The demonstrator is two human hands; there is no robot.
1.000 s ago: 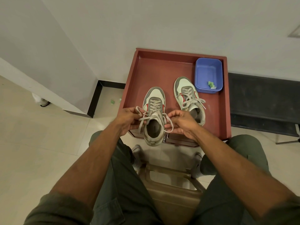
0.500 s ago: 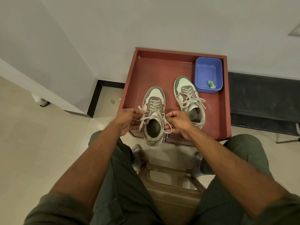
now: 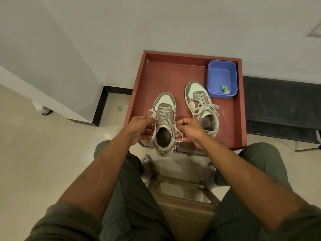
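Two white and grey sneakers with red accents stand on a reddish-brown tray table [image 3: 166, 73]. The left sneaker [image 3: 165, 103] sits at the near edge, its heel hanging over it. My left hand [image 3: 139, 126] pinches the left lace end beside the shoe's opening. My right hand [image 3: 188, 127] grips the right lace end, which loops down below my fingers. The two lace ends are stretched apart across the shoe's mouth. The right sneaker [image 3: 196, 92] stands further back to the right, its laces lying loose.
A blue plastic tub [image 3: 222, 66] with a green scrap inside sits in the table's far right corner. A brown plastic stool [image 3: 182, 202] is between my knees. White walls lie behind and left, a dark bench [image 3: 281, 105] to the right.
Both hands have shifted slightly away from me and outward, pulling the lace ends tauter across the left sneaker. The sneakers and tub have not moved.
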